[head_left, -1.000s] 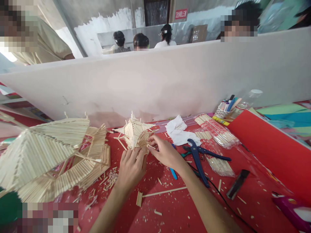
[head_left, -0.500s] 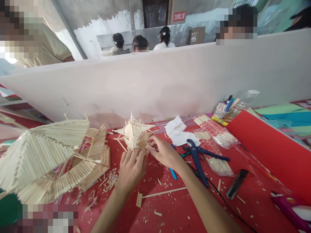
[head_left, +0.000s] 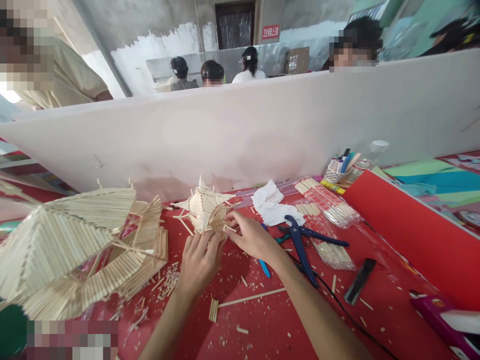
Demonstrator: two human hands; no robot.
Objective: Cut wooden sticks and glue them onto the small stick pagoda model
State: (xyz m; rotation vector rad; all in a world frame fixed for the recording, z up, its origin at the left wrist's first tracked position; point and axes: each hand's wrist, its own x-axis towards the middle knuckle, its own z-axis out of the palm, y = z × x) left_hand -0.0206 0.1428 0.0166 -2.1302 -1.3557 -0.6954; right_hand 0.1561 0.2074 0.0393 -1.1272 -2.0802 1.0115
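Note:
A small pavilion-like model point(head_left: 203, 206) of pale wooden sticks, its roof pointed and ribbed, stands on the red table. At its near edge my left hand point(head_left: 201, 254) is closed, fingers curled over the lower sticks. From the right, my right hand point(head_left: 245, 234) pinches at the model's near right corner, thumb and fingertips close together. My fingers hide that lower edge and any small piece between them. To the left stands a much larger stick model point(head_left: 75, 235) with a broad sloping roof and a railed base. A short bundle of sticks point(head_left: 213, 310) lies nearer me beside one long stick point(head_left: 251, 298).
Blue-handled cutters point(head_left: 300, 245), white tissue point(head_left: 270, 202) and bagged sticks point(head_left: 326, 200) lie right of my hands. A dark cable point(head_left: 348, 312) crosses toward the front right. Stick scraps litter the table. A pale partition point(head_left: 225, 135) rises behind; people sit beyond it.
The view has shifted slightly, so everything sits a little further left. Both hands stay at the small stick model with almost the same grip.

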